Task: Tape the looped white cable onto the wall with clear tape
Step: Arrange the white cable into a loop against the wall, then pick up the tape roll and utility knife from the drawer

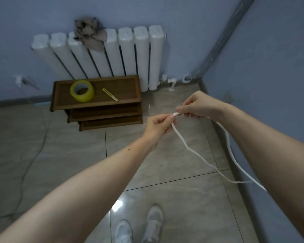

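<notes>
Both hands pinched white cable (182, 141) at frame centre: left hand (158, 127), right hand (198, 106). Grip light; loop might spring open. Tape roll (82, 91) upper left, well apart.

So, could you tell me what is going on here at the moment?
A person stands on a tiled floor near a corner, holding a bend of white cable between both hands: the left hand and right hand each pinch it where it folds, and two strands hang down toward the floor. The roll of tape and a small cutter lie untouched on a wooden shelf by the radiator. Nothing is taped yet.
</notes>
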